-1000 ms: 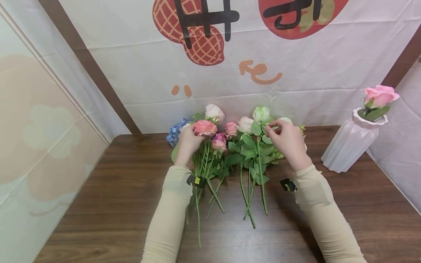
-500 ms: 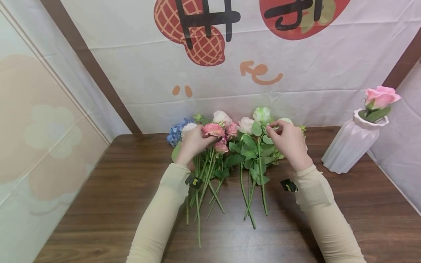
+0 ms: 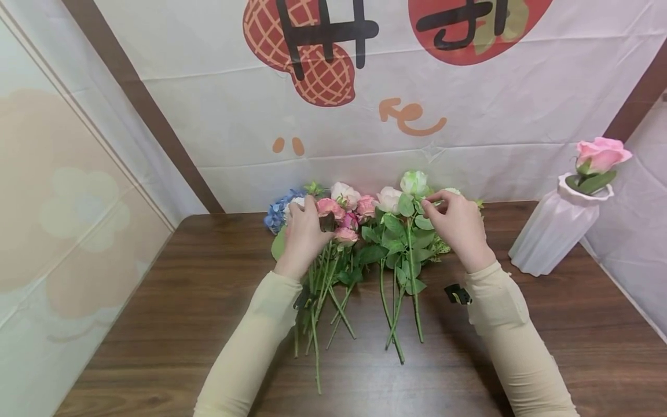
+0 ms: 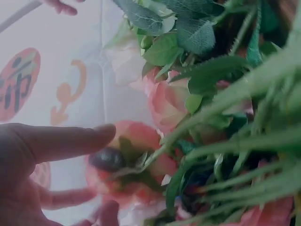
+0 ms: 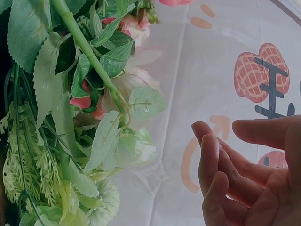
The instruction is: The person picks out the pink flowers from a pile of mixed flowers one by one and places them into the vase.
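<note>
Among the heap of artificial flowers, my left hand (image 3: 302,237) reaches over the pink blooms, thumb and fingers apart. In the left wrist view, its thumb (image 4: 75,141) overlaps a peach-pink flower (image 4: 136,136) with green stems trailing right. A small dark oval shows below the thumb; I cannot tell what it is. My right hand (image 3: 458,229) hovers beside a green-white flower (image 3: 414,182) and a leafy stem (image 3: 413,260). The right wrist view shows its thumb and fingers (image 5: 225,165) loosely bent with a gap between them, holding nothing.
At right, a white pleated vase (image 3: 554,231) bears one pink rose (image 3: 603,155). Blue hydrangea (image 3: 278,211) lies at the heap's left end. Stems point toward me across the wooden table (image 3: 182,324). A printed cloth (image 3: 234,127) hangs behind it.
My left hand moved right with the pink blooms, then back slightly left and lower with its fingers spread. A pale pink bloom behind it sits lower and further right. The right hand stays still.
</note>
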`<state>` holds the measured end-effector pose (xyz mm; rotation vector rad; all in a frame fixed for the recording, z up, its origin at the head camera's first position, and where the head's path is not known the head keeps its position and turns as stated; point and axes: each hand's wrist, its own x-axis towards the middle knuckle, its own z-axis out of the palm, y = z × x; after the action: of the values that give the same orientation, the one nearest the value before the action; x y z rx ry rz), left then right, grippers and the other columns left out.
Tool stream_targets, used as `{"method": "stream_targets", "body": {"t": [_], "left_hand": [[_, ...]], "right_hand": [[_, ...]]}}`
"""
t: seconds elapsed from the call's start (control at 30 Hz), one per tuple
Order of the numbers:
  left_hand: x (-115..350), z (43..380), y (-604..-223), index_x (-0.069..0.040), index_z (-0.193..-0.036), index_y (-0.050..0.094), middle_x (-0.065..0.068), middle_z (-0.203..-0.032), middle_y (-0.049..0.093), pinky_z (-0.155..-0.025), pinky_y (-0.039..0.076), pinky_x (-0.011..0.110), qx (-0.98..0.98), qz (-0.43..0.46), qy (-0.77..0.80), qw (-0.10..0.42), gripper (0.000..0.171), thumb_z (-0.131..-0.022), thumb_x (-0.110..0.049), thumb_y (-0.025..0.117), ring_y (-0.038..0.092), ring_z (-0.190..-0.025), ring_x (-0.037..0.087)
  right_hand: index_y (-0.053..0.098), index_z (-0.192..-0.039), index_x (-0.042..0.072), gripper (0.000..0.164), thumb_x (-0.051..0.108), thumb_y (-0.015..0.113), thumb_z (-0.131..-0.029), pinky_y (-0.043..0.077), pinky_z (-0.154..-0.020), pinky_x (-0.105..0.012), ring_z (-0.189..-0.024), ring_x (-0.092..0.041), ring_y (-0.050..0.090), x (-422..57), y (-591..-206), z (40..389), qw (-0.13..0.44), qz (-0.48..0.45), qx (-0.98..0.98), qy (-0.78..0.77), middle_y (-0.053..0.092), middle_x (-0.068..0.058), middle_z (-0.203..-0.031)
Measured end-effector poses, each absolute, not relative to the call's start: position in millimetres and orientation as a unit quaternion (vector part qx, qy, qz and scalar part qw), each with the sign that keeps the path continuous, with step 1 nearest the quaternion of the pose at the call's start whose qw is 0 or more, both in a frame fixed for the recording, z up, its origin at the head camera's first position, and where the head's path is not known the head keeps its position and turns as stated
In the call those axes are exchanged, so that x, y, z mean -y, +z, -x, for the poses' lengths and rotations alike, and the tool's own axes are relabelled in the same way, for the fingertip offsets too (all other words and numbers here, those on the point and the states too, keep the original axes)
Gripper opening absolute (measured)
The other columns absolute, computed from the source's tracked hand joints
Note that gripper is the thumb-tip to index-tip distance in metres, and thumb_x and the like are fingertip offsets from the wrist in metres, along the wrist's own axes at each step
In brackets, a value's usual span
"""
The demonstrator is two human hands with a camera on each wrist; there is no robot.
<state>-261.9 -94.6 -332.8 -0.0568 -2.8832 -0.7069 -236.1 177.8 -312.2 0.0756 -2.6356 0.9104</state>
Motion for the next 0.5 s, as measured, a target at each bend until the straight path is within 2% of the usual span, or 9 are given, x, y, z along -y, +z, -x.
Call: {"method": "stream_targets", "body": {"t": [0.07,0.17,0.23,0.27,0.37,0.5], "left_hand": [[94,257,-333,-0.003,-0.111,0.047,0.023,-0.108,0.050,-0.088,0.046,0.053,0.976,0.037,-0.190,0.097,0.058,-0.072,-0.027,0.082,0.053,-0.101,0.039],[93,251,-337,-0.006,-0.081,0.056,0.012,-0.082,0.062,-0.088,0.046,0.053,0.986,0.071,-0.125,0.084,0.031,-0.074,-0.026,0.079,0.062,-0.081,0.031],[93,249,-341,-0.012,-0.064,0.054,0.005,-0.068,0.062,-0.080,0.051,0.050,0.989,0.081,-0.107,0.069,0.030,-0.074,-0.026,0.078,0.063,-0.069,0.025],[92,248,-343,-0.014,-0.058,0.051,0.002,-0.062,0.060,-0.072,0.052,0.047,0.989,0.081,-0.103,0.062,0.033,-0.074,-0.026,0.078,0.062,-0.064,0.023],[92,248,-351,-0.014,-0.059,0.056,0.004,-0.064,0.064,-0.050,0.050,0.042,0.991,0.069,-0.096,0.063,0.031,-0.073,-0.029,0.079,0.064,-0.064,0.025],[92,248,-357,-0.009,-0.077,0.068,0.011,-0.079,0.070,-0.050,0.051,0.044,0.994,0.036,-0.079,0.063,0.027,-0.071,-0.031,0.081,0.067,-0.072,0.030]], "right_hand": [[0.068,-0.109,0.013,0.036,0.041,0.052,-0.095,0.046,-0.054,-0.030,-0.070,-0.021,0.067,-178,-312,236,0.175,-0.026,0.930,0.322,0.074,-0.007,-0.086],[0.068,-0.108,0.013,0.035,0.042,0.052,-0.095,0.045,-0.055,-0.031,-0.071,-0.021,0.067,-178,-312,236,0.177,-0.026,0.930,0.321,0.074,-0.007,-0.087],[0.068,-0.108,0.013,0.035,0.041,0.052,-0.095,0.045,-0.054,-0.031,-0.070,-0.021,0.067,-178,-312,236,0.178,-0.027,0.930,0.320,0.074,-0.007,-0.087],[0.068,-0.108,0.013,0.035,0.041,0.052,-0.095,0.045,-0.053,-0.030,-0.070,-0.021,0.067,-178,-312,237,0.177,-0.027,0.931,0.319,0.074,-0.007,-0.087],[0.068,-0.108,0.013,0.035,0.041,0.052,-0.095,0.044,-0.051,-0.029,-0.069,-0.021,0.066,-178,-312,237,0.175,-0.028,0.931,0.319,0.074,-0.007,-0.086],[0.068,-0.108,0.013,0.035,0.041,0.052,-0.095,0.043,-0.050,-0.028,-0.068,-0.020,0.066,-178,-313,236,0.174,-0.027,0.931,0.319,0.074,-0.008,-0.086]]}}
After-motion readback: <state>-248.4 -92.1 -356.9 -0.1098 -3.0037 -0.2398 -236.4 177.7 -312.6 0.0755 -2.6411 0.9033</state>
